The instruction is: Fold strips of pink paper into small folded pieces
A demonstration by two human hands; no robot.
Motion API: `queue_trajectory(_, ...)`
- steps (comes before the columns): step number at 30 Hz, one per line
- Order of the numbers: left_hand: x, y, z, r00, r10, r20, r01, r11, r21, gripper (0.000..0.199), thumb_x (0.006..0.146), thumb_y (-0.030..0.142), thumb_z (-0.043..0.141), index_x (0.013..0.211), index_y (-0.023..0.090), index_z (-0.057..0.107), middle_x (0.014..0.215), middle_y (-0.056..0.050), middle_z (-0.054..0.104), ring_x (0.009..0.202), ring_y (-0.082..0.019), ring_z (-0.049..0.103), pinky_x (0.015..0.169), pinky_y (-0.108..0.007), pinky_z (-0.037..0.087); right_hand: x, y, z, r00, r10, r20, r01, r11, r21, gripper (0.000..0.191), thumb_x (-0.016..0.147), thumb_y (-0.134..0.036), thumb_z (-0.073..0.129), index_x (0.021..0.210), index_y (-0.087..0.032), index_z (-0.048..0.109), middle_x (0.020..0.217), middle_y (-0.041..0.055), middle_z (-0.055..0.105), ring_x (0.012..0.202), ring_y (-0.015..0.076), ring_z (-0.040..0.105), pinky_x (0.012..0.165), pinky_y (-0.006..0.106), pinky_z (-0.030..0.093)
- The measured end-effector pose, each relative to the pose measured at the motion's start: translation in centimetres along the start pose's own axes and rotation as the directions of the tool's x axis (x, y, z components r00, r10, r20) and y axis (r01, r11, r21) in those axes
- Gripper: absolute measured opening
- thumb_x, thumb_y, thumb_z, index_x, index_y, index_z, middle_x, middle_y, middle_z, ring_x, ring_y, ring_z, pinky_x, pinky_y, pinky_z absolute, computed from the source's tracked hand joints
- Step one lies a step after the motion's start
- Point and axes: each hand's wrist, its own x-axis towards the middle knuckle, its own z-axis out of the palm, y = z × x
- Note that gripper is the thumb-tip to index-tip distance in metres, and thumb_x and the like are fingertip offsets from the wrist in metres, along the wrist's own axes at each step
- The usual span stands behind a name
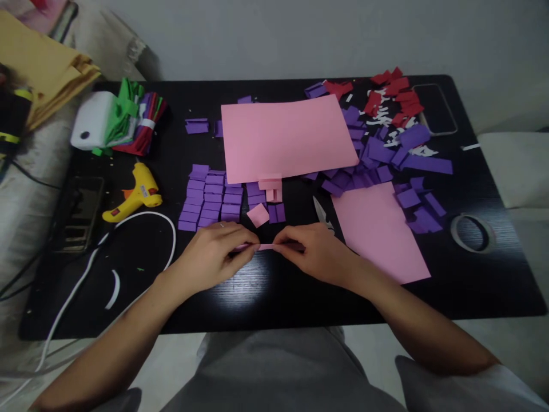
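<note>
A narrow pink paper strip (266, 246) is pinched at one end by my left hand (218, 252) and at the other by my right hand (311, 252), low over the black table. Just above the strip lie a small pink square (258, 215) and folded pink pieces (271, 184). Rows of folded purple pieces (208, 197) lie beyond my left hand. A large pink sheet (287, 134) is farther back, and a second pink sheet (381, 234) lies partly under my right forearm. Scissors (322, 214) rest beside my right hand, their handles hidden.
A yellow glue gun (137, 193), a white cable (90, 263), a dark phone (79, 214) and bundled coloured paper (137, 123) are at left. Loose purple (380, 150) and red pieces (407, 102), a phone-shaped case (436, 109) and a tape roll (472, 233) are at right.
</note>
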Motion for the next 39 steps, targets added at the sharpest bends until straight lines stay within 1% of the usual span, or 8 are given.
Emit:
queue_trajectory(4,0.1,0.7,0.1,0.999,-0.029,0.025,0.028,0.999,0.037,0.018,0.104,0.028,0.056,0.101,0.02,0.072,0.097,-0.003,0.079,0.087,-0.02,0.075,0.081,-0.033,0.056,0.0,0.0,0.4,0.999,0.012,-0.042,-0.011,1.0,0.026,0.007,0.096,-0.021,0.07,0.095,-0.021,0.077,0.088,0.0015,0.081,0.078,0.0163,0.075,0.075,0.028,0.053)
queue_trajectory(10,-0.1,0.1,-0.2,0.998,-0.039,0.042,0.039,0.999,-0.015,0.018,0.104,0.031,0.058,0.102,0.021,0.073,0.098,-0.002,0.08,0.089,-0.018,0.076,0.081,-0.03,0.057,0.1,0.1,0.6,1.0,0.006,-0.025,-0.005,0.999,0.047,0.011,0.096,-0.015,0.068,0.094,-0.02,0.078,0.088,0.0006,0.081,0.079,0.0152,0.075,0.074,0.026,0.052)
queue_trajectory(15,0.0,0.3,0.3,0.996,-0.074,0.047,0.07,0.994,0.082,0.02,0.104,0.03,0.057,0.105,0.021,0.074,0.102,-0.003,0.08,0.094,-0.021,0.075,0.087,-0.034,0.056,0.2,0.2,1.2,0.999,-0.01,-0.048,0.01,1.0,0.0,0.011,0.097,-0.015,0.068,0.095,-0.02,0.078,0.088,0.0012,0.081,0.08,0.0158,0.076,0.077,0.026,0.052)
queue_trajectory(20,0.5,1.0,0.9,0.989,-0.14,0.05,0.141,0.99,-0.015,0.014,0.102,0.022,0.059,0.105,0.021,0.073,0.102,-0.001,0.078,0.093,-0.018,0.075,0.081,-0.029,0.056,0.2,0.7,1.7,0.996,0.001,-0.092,0.001,1.0,0.015,0.01,0.097,-0.019,0.068,0.098,-0.019,0.078,0.091,0.0028,0.081,0.082,0.0169,0.076,0.077,0.027,0.053)
queue_trajectory(24,0.5,0.6,0.8,0.987,-0.159,0.034,0.161,0.984,-0.08,0.011,0.101,0.022,0.062,0.102,0.021,0.073,0.1,-0.001,0.078,0.091,-0.017,0.074,0.081,-0.028,0.055,0.4,1.1,1.1,0.997,0.046,-0.066,-0.039,0.994,0.105,0.007,0.095,-0.022,0.071,0.095,-0.021,0.077,0.091,0.0014,0.081,0.082,0.0172,0.076,0.076,0.029,0.055)
queue_trajectory(28,0.4,0.4,0.5,0.98,-0.199,0.015,0.199,0.975,-0.102,0.011,0.1,0.023,0.063,0.101,0.022,0.074,0.098,0.0,0.079,0.088,-0.016,0.074,0.079,-0.026,0.055,0.5,1.2,0.6,0.992,0.08,-0.1,-0.063,0.985,0.161,0.006,0.093,-0.023,0.072,0.091,-0.021,0.077,0.088,0.0012,0.081,0.082,0.0186,0.076,0.076,0.032,0.058)
queue_trajectory(33,0.6,0.6,0.8,0.98,-0.2,-0.007,0.197,0.971,-0.134,0.01,0.099,0.022,0.064,0.099,0.021,0.074,0.096,0.0,0.078,0.087,-0.015,0.074,0.078,-0.025,0.055,0.5,1.2,0.8,0.99,0.054,-0.128,-0.037,0.991,0.13,0.005,0.092,-0.022,0.072,0.091,-0.022,0.077,0.088,0.0001,0.081,0.08,0.0175,0.076,0.076,0.032,0.058)
queue_trajectory(39,0.5,0.5,0.9,0.981,-0.188,-0.039,0.18,0.972,-0.154,0.008,0.098,0.02,0.066,0.096,0.02,0.074,0.093,0.001,0.078,0.085,-0.014,0.074,0.078,-0.023,0.055,0.4,1.3,1.1,0.991,0.04,-0.131,-0.018,0.986,0.164,0.007,0.093,-0.025,0.072,0.093,-0.022,0.078,0.089,-0.0003,0.081,0.082,0.0165,0.076,0.078,0.029,0.058)
